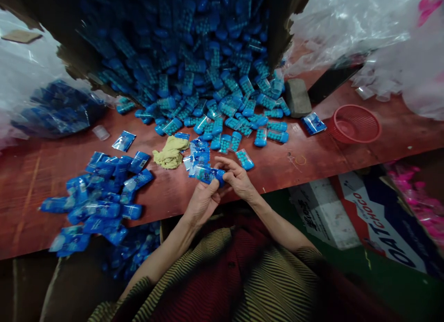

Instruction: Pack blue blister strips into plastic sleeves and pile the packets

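Note:
Near the table's front edge, my left hand (pixel 204 199) grips a small blue bottle (pixel 207 174) with a printed plastic sleeve around it. The thumb lies along its near side. My right hand (pixel 239 178) pinches the bottle's right end between thumb and forefinger, its other fingers partly stretched out. Just beyond the bottle lie flat printed blue sleeves (pixel 199 151), with a crumpled yellow cloth (pixel 170 152) on their left. Clear bottles filled with turquoise balls (pixel 245 159) are scattered behind my hands. Sleeved bottles (pixel 100 209) are heaped to the left.
A large torn carton (pixel 282 40) spills many bottles onto the red table (pixel 166 195). At right stand a grey block (pixel 297 98), a blue packet (pixel 314 123) and a red basket (pixel 357 124). A plastic bag (pixel 62 109) of blue sleeves sits at left. Printed boxes (pixel 385 220) lie below.

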The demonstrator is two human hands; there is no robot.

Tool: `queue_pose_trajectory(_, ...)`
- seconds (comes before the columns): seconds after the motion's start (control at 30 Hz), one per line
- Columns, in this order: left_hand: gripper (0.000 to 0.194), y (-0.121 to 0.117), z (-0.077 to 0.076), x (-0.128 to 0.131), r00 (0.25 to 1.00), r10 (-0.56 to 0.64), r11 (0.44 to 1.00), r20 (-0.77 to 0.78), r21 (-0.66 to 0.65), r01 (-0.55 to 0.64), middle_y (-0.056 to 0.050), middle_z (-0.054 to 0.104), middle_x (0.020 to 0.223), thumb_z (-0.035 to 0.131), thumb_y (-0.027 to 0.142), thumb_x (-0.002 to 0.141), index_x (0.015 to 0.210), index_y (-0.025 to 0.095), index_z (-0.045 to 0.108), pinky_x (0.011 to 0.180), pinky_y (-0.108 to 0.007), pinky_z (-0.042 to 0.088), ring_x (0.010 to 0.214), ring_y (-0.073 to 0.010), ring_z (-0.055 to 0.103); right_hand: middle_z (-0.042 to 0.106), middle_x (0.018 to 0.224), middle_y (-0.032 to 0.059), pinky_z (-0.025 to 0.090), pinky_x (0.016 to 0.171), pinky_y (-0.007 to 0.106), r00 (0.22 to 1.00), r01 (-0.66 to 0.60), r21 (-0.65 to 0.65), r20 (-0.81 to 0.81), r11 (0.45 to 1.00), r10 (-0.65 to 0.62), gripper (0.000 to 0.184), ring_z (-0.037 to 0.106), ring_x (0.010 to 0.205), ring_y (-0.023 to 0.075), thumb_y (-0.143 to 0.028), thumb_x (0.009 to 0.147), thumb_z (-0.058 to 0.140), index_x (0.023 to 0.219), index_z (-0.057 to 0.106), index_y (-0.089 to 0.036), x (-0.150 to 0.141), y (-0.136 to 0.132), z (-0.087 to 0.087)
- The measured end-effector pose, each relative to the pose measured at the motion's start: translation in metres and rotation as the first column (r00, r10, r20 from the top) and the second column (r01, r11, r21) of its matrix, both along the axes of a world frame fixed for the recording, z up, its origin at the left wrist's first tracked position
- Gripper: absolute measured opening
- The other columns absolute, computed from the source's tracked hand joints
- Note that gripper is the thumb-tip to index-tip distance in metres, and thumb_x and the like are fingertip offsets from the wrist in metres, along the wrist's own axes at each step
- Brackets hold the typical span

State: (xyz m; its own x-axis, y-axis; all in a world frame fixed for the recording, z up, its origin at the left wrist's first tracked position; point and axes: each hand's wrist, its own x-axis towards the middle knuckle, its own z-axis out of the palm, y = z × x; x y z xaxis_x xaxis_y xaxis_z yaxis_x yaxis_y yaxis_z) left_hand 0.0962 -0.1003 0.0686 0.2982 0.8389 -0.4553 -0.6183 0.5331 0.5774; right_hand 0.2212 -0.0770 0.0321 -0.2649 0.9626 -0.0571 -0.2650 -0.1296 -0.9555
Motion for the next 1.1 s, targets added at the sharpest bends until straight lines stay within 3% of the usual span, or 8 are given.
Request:
queue_pose_trajectory(0.1,0.03,0.001,0.001,0.0,1.0,-0.014,1.0,0.011,-0.012,0.014,-0.004,0.072,0.097,0.075,0.024,0.069,0.097,0.018,0.064,0.085,-0.033,0.053,0.091,-0.019,0.067,0.06,0.103,0.0027,0.048,0.071,0.024,1.0,0.006,0.011,-0.023,1.0,-0.006,0.057,0.056,0.081,0.0127,-0.058,0.072,0.063,0.12,0.058,-0.026,0.001,0.0,-0.001)
queue_pose_trajectory(0.33,0.019,0.009,-0.001,-0.012,0.995,-0.096,0.994,0.023,-0.042,0.097,-0.006,0.073,0.088,0.071,0.022,0.073,0.089,0.015,0.066,0.082,-0.034,0.055,0.089,-0.022,0.068,0.065,0.095,-0.0011,0.05,0.073,0.023,0.962,-0.241,-0.095,-0.157,0.966,0.225,0.056,0.059,0.079,0.0112,-0.039,0.072,0.071,0.125,0.055,-0.027,0.015,0.004,0.005)
queue_pose_trajectory(0.57,0.032,0.004,-0.012,-0.021,0.998,-0.041,0.999,-0.041,-0.014,0.04,-0.004,0.071,0.086,0.077,0.027,0.066,0.093,0.016,0.066,0.081,-0.038,0.056,0.084,-0.0204,0.068,0.063,0.107,0.0018,0.048,0.086,0.027,0.986,-0.159,-0.04,-0.05,0.987,0.157,0.031,0.058,0.094,0.0128,-0.029,0.079,0.062,0.109,0.063,-0.022,0.003,0.002,0.013)
queue_pose_trajectory(0.7,0.04,0.001,-0.01,-0.02,0.996,0.021,1.0,-0.09,0.002,-0.02,-0.003,0.07,0.091,0.078,0.028,0.064,0.1,0.019,0.063,0.079,-0.037,0.057,0.09,-0.0213,0.067,0.061,0.112,0.0024,0.047,0.09,0.029,0.987,-0.159,-0.029,-0.037,0.987,0.157,0.041,0.057,0.099,0.0135,-0.027,0.078,0.064,0.118,0.057,-0.024,-0.006,-0.002,0.016)
queue_pose_trajectory(0.83,0.036,0.0,-0.005,-0.035,0.996,0.007,1.0,-0.087,-0.016,-0.008,-0.007,0.071,0.093,0.076,0.028,0.068,0.1,0.017,0.064,0.079,-0.037,0.056,0.093,-0.0239,0.066,0.056,0.119,0.0039,0.048,0.089,0.029,0.961,-0.271,0.003,-0.052,0.963,0.271,0.059,0.056,0.102,0.0138,-0.026,0.075,0.067,0.13,0.046,-0.026,-0.009,-0.002,0.014)
queue_pose_trajectory(0.93,0.028,0.008,0.0,-0.073,0.964,0.256,0.965,-0.068,-0.035,-0.259,-0.007,0.072,0.086,0.061,0.041,0.08,0.096,0.018,0.064,0.076,-0.034,0.056,0.09,-0.0221,0.067,0.057,0.116,0.0045,0.049,0.084,0.029,0.962,-0.263,0.035,0.08,0.964,0.26,0.06,0.058,0.094,0.0132,-0.024,0.074,0.067,0.13,0.047,-0.026,-0.007,0.006,0.011)
queue_pose_trajectory(1.0,0.047,0.015,0.005,-0.106,0.858,0.514,0.857,-0.013,-0.04,-0.514,-0.008,0.072,0.09,0.041,0.054,0.087,0.11,0.018,0.059,0.076,-0.031,0.056,0.093,-0.0207,0.067,0.06,0.106,0.0042,0.049,0.08,0.03,0.947,-0.166,0.091,0.291,0.982,0.134,0.044,0.057,0.085,0.0126,-0.024,0.079,0.062,0.122,0.055,-0.023,-0.007,0.014,0.007)
queue_pose_trajectory(1.1,0.066,0.019,0.01,-0.136,0.731,0.679,0.734,0.066,-0.082,-0.675,-0.012,0.071,0.093,0.023,0.06,0.089,0.126,0.011,0.047,0.073,-0.027,0.055,0.095,-0.0193,0.067,0.06,0.101,0.0065,0.046,0.081,0.033,0.783,-0.105,0.221,0.62,0.97,-0.056,0.03,0.056,0.086,0.0157,-0.025,0.085,0.057,0.114,0.06,-0.018,-0.013,0.026,0.002)
